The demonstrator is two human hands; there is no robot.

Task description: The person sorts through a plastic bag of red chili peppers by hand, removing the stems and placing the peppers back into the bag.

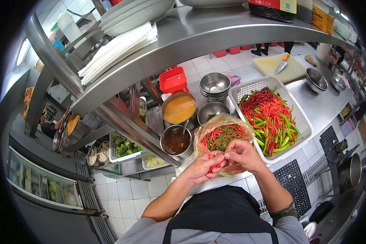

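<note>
My left hand (pixel 204 166) is closed around several red chilies (pixel 216 164), whose ends poke out between the fingers. My right hand (pixel 242 155) meets it at the fingertips in a pinch; whatever sits between those fingers is too small to make out. Both hands are over the near edge of a clear plastic bag (pixel 199 140) full of red chilies with green stems (pixel 223 135). To the right of the bag, a white perforated basket (pixel 303 112) holds a heap of loose red and green chilies (pixel 268 118).
Left of the bag stand a pot of orange liquid (pixel 179 109) and a pot of dark liquid (pixel 176 140). Stacked metal bowls (pixel 214 83) sit behind. A knife (pixel 282 64) lies on a cutting board (pixel 264 65). A steel shelf (pixel 183 42) crosses above the counter.
</note>
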